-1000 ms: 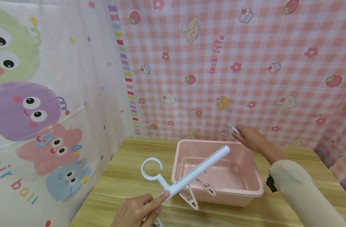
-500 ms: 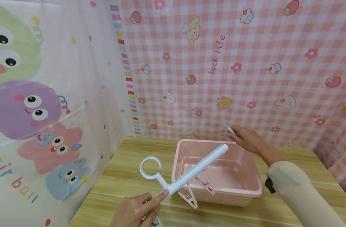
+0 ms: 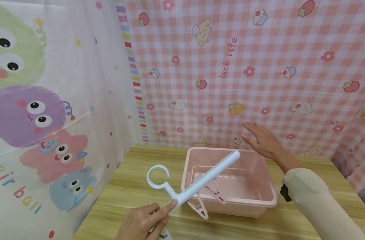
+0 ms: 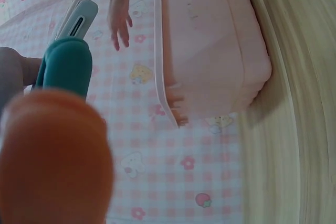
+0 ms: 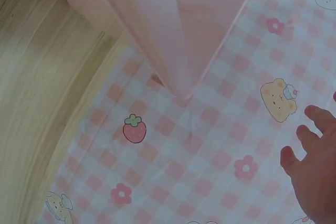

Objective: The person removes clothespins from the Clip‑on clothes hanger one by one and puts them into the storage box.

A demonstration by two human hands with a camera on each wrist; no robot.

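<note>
My left hand [image 3: 145, 221] holds a light blue plastic clothes hanger [image 3: 207, 176] near its middle, the index finger lying along its bar. The hanger has a round open hook [image 3: 152, 185], and its right arm slants up over the pink basin [image 3: 227, 202]. Two pink clips [image 3: 216, 193] hang below that arm, in front of the basin's near wall. Under my left hand, part of a pale clip [image 3: 165, 235] with a metal spring shows. My right hand [image 3: 263, 140] is stretched above the basin's far right rim, fingers straight and spread, with nothing in it.
The basin stands on a wood-patterned table [image 3: 119, 196]. Behind it hangs a pink checked cloth [image 3: 218, 90], and a white cartoon-printed cloth [image 3: 95, 83] covers the left side. In the left wrist view, blurred orange and teal rounded shapes [image 4: 58, 156] fill the near left.
My right hand has let go of a small white and dark thing, which is now out of sight, and its fingers have straightened. The hanger's arm has dipped slightly in my left hand.
</note>
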